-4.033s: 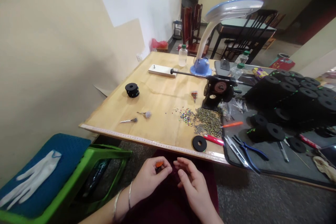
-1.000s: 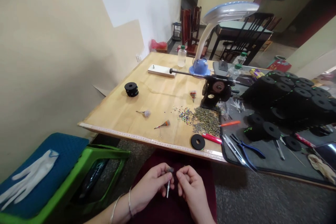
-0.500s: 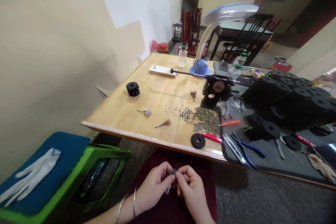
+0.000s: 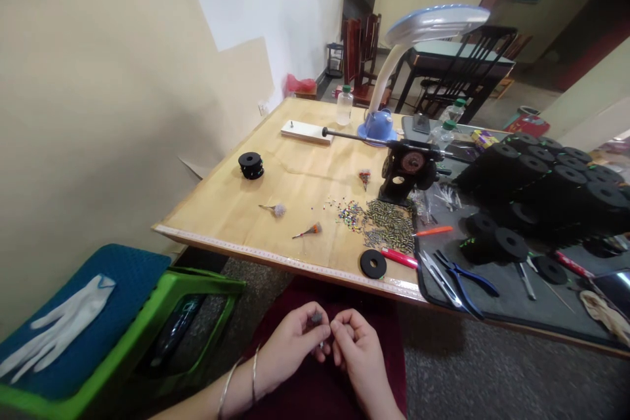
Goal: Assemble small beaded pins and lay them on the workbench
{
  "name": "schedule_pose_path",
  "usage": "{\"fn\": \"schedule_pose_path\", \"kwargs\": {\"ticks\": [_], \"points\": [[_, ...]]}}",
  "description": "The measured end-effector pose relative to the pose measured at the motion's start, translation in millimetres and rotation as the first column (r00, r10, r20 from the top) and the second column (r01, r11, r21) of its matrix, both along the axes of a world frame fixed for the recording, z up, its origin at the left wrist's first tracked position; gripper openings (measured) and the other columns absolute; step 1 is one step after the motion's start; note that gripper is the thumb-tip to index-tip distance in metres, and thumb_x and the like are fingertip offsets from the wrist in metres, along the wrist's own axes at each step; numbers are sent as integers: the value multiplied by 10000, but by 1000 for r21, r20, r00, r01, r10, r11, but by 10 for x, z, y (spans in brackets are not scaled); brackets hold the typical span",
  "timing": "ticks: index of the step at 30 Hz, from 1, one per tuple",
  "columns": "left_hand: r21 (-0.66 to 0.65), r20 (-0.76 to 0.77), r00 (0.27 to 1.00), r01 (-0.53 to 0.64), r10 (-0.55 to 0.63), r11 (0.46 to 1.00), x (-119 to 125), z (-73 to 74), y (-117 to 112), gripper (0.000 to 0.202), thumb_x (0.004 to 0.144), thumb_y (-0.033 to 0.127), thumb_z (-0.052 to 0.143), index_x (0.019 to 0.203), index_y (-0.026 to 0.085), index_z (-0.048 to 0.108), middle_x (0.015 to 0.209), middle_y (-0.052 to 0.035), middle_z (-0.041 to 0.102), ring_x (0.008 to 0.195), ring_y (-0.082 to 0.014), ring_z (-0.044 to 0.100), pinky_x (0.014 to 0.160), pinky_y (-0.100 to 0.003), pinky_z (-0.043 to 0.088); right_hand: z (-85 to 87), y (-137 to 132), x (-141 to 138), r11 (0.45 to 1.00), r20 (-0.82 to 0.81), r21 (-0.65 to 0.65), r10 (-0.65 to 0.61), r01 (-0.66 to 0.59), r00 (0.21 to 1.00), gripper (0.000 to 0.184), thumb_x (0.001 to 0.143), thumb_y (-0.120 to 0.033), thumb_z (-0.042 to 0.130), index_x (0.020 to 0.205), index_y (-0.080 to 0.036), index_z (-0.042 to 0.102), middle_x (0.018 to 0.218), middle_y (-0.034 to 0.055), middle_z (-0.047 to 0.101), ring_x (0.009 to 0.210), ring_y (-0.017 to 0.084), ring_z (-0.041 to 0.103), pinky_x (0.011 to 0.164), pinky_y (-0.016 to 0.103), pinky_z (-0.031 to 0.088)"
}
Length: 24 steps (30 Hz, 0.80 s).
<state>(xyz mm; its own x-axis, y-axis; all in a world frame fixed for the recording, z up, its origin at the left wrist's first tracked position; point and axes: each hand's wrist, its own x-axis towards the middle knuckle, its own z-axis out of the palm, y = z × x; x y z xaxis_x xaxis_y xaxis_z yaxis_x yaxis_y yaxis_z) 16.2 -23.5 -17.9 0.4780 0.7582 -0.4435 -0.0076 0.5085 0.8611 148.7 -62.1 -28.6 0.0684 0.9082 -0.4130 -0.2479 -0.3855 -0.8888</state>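
Observation:
Over my lap, in front of the table edge, my left hand [image 4: 301,336] is closed around a small dark grey bristly bundle [image 4: 317,319]. Its tip shows above the fingers; most of it is hidden, with a bit of white below the thumb. Close beside it, my right hand [image 4: 355,341] is pinched, thumb against forefinger; whatever it holds is too small to make out. Nearest on the table are a black foam disc [image 4: 373,264] and a red-handled tool [image 4: 399,258]. Farther in lie an orange-topped bristly bundle [image 4: 308,231] and a pale-headed one [image 4: 275,210].
Several metal pieces [image 4: 391,220] and coloured beads [image 4: 349,213] are scattered by a black clamp device [image 4: 406,167] whose rod points left. Blue pliers [image 4: 462,275], tweezers [image 4: 440,279] and black foam spools [image 4: 536,177] lie right. A lamp [image 4: 378,125] stands behind; a green stool [image 4: 207,285] is left.
My hands have drawn slightly apart. The dark bristly bundle has moved left with my left hand, and the right fingertips have come away from it. The camera view has shifted slightly.

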Motion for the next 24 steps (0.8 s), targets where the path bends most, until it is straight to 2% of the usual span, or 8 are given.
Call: {"fn": "schedule_pose_path", "kwargs": {"ticks": [6,12,24], "points": [[35,-61,997,-38,40,999,-22,-60,34,233,768,365,634,747,173,504,566,37,575,490,-106,516,514,-246,417,24,-42,21,999,27,-20,42,-41,999,488,716,-652,639,659,-187,502,381,-75,485,337,47,308,378,182,204],[42,-84,995,-45,48,998,-25,-31,56,225,760,360,621,722,176,496,558,50,550,482,-98,489,506,-238,403,14,-59,1,993,19,-59,104,-103,994,469,733,-637,618,673,-185,507,364,-78,485,321,47,285,373,180,189],[125,-128,989,-58,74,991,-9,26,60,210,765,346,616,714,181,496,602,50,519,504,-98,483,500,-222,412,13,-65,-20,989,33,-90,120,-117,992,413,744,-579,622,673,-194,491,358,-74,504,310,49,285,362,179,175]]}}
